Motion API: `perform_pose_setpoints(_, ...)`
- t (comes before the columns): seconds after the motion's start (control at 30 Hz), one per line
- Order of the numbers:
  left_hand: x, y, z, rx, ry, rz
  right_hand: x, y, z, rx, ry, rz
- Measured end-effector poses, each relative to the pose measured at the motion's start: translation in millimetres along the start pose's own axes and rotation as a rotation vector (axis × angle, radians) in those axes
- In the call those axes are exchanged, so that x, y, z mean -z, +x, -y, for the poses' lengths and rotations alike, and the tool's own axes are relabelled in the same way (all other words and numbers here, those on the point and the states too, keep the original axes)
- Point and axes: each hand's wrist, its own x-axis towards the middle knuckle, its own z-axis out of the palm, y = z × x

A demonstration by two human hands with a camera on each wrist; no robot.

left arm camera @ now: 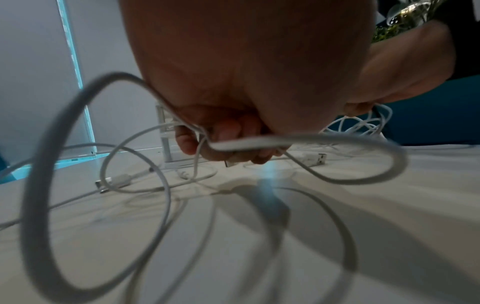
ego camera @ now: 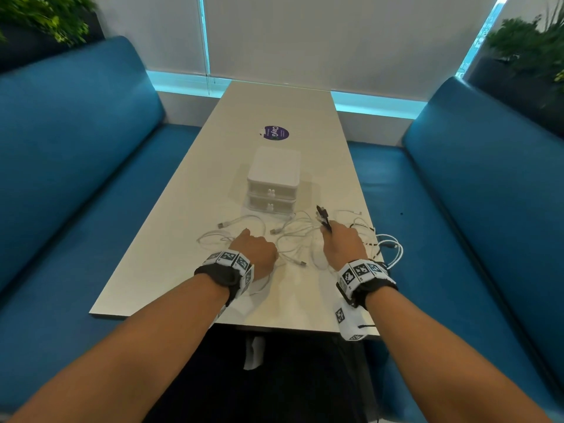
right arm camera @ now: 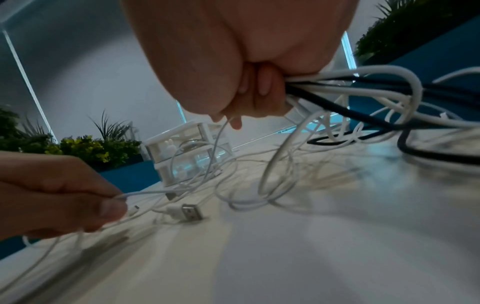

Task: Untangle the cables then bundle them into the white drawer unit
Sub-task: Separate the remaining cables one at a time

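Observation:
A tangle of white cables (ego camera: 293,236) lies on the pale table (ego camera: 189,239) in front of the white two-drawer unit (ego camera: 272,181), both drawers closed. My left hand (ego camera: 254,250) grips a white cable (left arm camera: 259,142) in its curled fingers, loops of it hanging to the table. My right hand (ego camera: 341,242) clutches a bundle of black and white cables (right arm camera: 337,86); black plugs (ego camera: 323,216) stick up out of the fist. In the right wrist view, a white USB plug (right arm camera: 192,212) lies loose between the hands.
A round purple sticker (ego camera: 274,133) sits on the table beyond the drawer unit. Blue benches (ego camera: 76,178) flank the table on both sides. More white cable loops (ego camera: 393,248) hang near the table's right edge. Plants stand behind the benches.

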Motion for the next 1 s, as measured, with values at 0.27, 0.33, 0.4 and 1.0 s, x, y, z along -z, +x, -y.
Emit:
perform_pose_setpoints(0.27, 3, 3, -8, 0.039, -0.080, 0.014, -9, -9, 14, 0.238, 0.208, -0.035)
perform_pose_setpoints(0.33, 2, 6, -9, 0.014, -0.065, -0.010, -12, -12, 16, 0.295, 0.225, 0.001)
perform_pose_setpoints(0.4, 0, 8, -11, -0.001, -0.061, -0.026, -15, -14, 17, 0.325, 0.246, 0.052)
perform_pose_setpoints(1.0, -11, 10, 21, 0.013, -0.024, -0.095, -5, -2, -5, 0.133, -0.153, 0.166)
